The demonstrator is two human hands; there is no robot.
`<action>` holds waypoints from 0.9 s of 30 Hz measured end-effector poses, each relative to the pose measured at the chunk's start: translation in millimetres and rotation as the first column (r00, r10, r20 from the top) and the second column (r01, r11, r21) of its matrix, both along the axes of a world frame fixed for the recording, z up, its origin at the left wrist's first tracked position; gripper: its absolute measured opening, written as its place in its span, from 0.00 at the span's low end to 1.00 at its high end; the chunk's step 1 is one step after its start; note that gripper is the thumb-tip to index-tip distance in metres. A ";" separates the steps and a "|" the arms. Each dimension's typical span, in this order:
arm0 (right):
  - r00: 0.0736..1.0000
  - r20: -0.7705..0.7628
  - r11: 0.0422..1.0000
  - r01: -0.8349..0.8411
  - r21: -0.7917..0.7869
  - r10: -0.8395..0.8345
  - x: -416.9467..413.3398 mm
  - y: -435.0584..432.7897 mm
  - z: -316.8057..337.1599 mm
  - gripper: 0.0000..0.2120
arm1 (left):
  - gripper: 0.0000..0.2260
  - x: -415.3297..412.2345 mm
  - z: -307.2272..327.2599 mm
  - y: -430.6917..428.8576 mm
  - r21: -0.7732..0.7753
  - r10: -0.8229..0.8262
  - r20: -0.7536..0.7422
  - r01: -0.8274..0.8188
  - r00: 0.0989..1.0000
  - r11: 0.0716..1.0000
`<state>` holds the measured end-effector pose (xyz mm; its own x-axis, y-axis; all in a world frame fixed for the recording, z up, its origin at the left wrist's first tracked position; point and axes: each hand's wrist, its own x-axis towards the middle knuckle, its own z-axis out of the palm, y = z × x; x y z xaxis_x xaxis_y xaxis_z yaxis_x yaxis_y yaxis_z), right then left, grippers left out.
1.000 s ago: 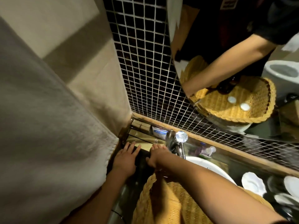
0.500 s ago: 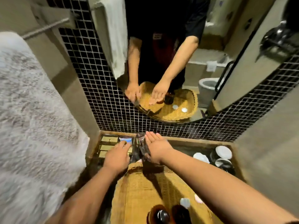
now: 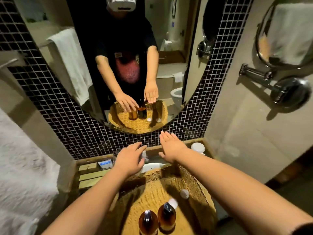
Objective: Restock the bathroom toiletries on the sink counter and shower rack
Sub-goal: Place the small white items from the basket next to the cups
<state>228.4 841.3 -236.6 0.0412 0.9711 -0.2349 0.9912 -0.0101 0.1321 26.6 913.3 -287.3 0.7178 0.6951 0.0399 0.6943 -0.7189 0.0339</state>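
Observation:
A round wicker basket (image 3: 199, 189) rests over the white sink (image 3: 152, 167). Two amber pump bottles (image 3: 148, 221) (image 3: 166, 216) stand at its near side, with two small white caps (image 3: 184, 193) beside them. My left hand (image 3: 129, 160) hovers over the chrome tap (image 3: 144, 155), fingers spread, holding nothing. My right hand (image 3: 171, 146) is stretched flat above the basket's far rim, empty. Small white and blue packets (image 3: 104, 163) lie on the wooden counter (image 3: 89, 175) at the left.
White lidded cups (image 3: 198, 147) stand at the counter's back right. An oval mirror (image 3: 118, 65) on black mosaic tile faces me. A white towel (image 3: 20, 167) hangs at the left. A chrome swing-arm mirror (image 3: 279, 82) juts from the right wall.
The view has lifted from the counter's left corner to the mirror and basket. Both hands have risen off the tap area and spread apart, the right one moving rightward.

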 end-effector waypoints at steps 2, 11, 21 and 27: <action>0.999 -0.005 0.999 0.032 0.003 -0.032 9.0 -8.4 0.8 0.39 | 0.27 11.4 1.9 -3.1 0.008 -0.060 -0.029 0.060 0.998 0.998; 0.989 -0.082 0.992 0.117 -0.054 -0.121 41.4 -42.6 -27.7 0.36 | 0.30 62.6 -17.0 -28.0 -0.155 -0.395 -0.310 0.364 0.865 0.918; 0.962 -0.173 0.954 0.166 -0.250 -0.213 46.7 -88.5 -133.7 0.35 | 0.29 93.3 -92.0 -24.9 -0.331 -0.636 -0.535 0.554 0.557 0.764; 0.940 -0.195 0.905 0.192 -0.380 -0.281 39.9 -109.9 -189.4 0.32 | 0.29 112.3 -125.9 -38.8 -0.498 -0.795 -0.396 0.620 0.459 0.606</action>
<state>268.3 731.4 -426.0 0.1584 0.7919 -0.5898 0.9668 -0.2457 -0.0703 138.9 874.5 -413.2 0.7863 -0.1502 -0.5993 -0.1056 -0.9884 0.1092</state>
